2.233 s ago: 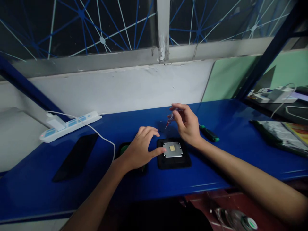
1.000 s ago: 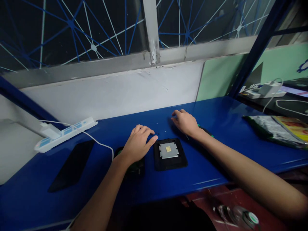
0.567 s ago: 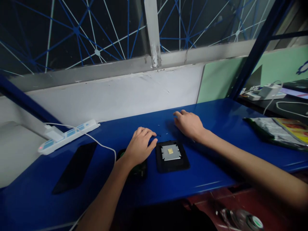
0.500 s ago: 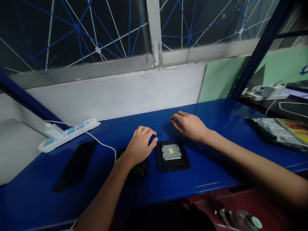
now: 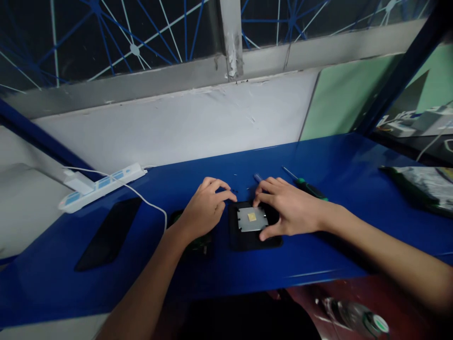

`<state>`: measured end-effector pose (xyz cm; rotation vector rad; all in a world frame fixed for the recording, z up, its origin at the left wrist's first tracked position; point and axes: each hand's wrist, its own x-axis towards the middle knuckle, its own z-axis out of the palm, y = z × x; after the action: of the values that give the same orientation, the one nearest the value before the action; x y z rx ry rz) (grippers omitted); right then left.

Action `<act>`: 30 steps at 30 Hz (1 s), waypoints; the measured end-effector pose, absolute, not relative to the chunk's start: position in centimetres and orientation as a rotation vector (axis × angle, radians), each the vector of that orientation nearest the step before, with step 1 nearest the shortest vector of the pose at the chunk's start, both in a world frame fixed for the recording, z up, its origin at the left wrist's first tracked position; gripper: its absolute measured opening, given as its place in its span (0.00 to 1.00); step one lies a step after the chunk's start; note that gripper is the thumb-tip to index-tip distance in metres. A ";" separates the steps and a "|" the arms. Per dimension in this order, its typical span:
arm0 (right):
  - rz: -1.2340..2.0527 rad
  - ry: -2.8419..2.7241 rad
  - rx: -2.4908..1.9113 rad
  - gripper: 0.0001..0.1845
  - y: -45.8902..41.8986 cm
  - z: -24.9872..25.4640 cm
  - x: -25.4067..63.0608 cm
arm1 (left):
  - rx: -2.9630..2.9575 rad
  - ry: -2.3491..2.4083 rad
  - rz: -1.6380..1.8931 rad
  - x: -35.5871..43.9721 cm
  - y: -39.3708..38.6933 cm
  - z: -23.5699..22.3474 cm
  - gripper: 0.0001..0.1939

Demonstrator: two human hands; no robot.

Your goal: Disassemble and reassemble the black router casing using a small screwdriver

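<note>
A silver processor [image 5: 250,218] with a small yellowish dab at its centre lies in a black tray [image 5: 244,240] on the blue bench [image 5: 318,255]. My right hand [image 5: 290,212] reaches over the tray, fingers at the processor's far right corner and thumb at its near right corner, touching its edges. My left hand [image 5: 205,210] rests to the left of the tray with curled fingers over a dark green-black object [image 5: 198,245], fingertips near the tray's far left corner. A small blue-tipped syringe [image 5: 257,177] lies just behind the tray.
A green-handled screwdriver [image 5: 307,186] lies right of the syringe. A white power strip [image 5: 102,186] with a plugged charger and cable sits at the left, a black phone [image 5: 109,231] before it. A bag [image 5: 421,186] lies at the far right. A bottle [image 5: 357,321] stands below the bench.
My right hand put the syringe down behind the tray, then came back onto the processor's right edge. My left hand stayed beside the tray. The camera dipped slightly.
</note>
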<state>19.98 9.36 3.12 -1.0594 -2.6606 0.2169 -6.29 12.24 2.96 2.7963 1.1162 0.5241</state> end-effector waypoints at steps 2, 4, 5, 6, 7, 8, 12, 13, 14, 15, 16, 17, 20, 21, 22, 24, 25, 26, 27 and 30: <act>0.219 -2.654 -1.069 0.33 9.2 3.1 19.9 | 2.799 1.089 0.511 -6.3 12.3 2.8 0.23; 0.237 -2.639 -1.070 0.30 9.2 3.1 19.7 | 2.795 1.074 0.490 -6.3 12.4 2.7 0.23; 0.249 -2.634 -1.065 0.29 9.2 3.1 19.7 | 2.789 1.073 0.484 -6.3 12.4 2.7 0.23; 0.260 -2.629 -1.058 0.28 9.3 3.1 19.6 | 2.781 1.077 0.481 -6.2 12.4 2.7 0.23; 0.269 -2.624 -1.051 0.27 9.3 3.1 19.6 | 2.773 1.083 0.479 -6.2 12.3 2.7 0.23; 0.276 -2.617 -1.046 0.26 9.4 3.2 19.5 | 2.767 1.089 0.477 -6.2 12.3 2.7 0.23; 0.260 -2.576 -1.012 0.26 9.6 3.1 19.5 | 2.760 1.101 0.472 -6.2 12.3 2.7 0.23; 0.254 -2.568 -0.997 0.27 9.6 3.0 19.6 | 2.761 1.102 0.477 -6.2 12.3 2.6 0.23; 0.252 -2.560 -0.980 0.27 9.6 3.0 19.6 | 2.765 1.103 0.483 -6.3 12.4 2.6 0.23; 0.253 -2.551 -0.966 0.26 9.7 3.0 19.7 | 2.770 1.104 0.487 -6.3 12.4 2.5 0.23; 0.256 -2.539 -0.957 0.26 9.7 3.0 19.8 | 2.779 1.103 0.489 -6.3 12.4 2.5 0.22; 0.262 -2.527 -0.951 0.25 9.7 3.1 19.8 | 2.789 1.101 0.492 -6.3 12.5 2.4 0.22; 0.271 -2.482 -0.944 0.25 9.8 3.2 20.0 | 2.795 1.108 0.544 -6.2 12.3 2.6 0.21; 0.267 -2.467 -0.942 0.25 9.8 3.3 20.0 | 2.784 1.118 0.577 -6.1 12.2 2.7 0.21; 0.259 -2.454 -0.940 0.25 9.9 3.3 20.0 | 2.771 1.129 0.616 -6.0 12.0 2.9 0.20; 0.233 -2.425 -0.929 0.25 10.0 3.2 20.0 | 2.757 1.138 0.697 -5.8 11.7 3.3 0.18; 0.221 -2.413 -0.919 0.25 10.0 3.1 20.0 | 2.760 1.132 0.731 -5.7 11.6 3.4 0.17; 0.212 -2.398 -0.905 0.25 10.1 3.0 20.0 | 2.770 1.127 0.760 -5.6 11.5 3.6 0.16; 0.204 -2.384 -0.892 0.25 10.1 2.9 20.0 | 2.781 1.124 0.781 -5.6 11.4 3.7 0.16; 0.179 -2.345 -0.877 0.25 10.2 2.7 20.0 | 2.803 1.139 0.797 -5.5 11.3 3.9 0.17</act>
<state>20.05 10.15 2.73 -0.8767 -2.3450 0.1793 -5.48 11.27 3.91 2.8028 1.1391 0.7974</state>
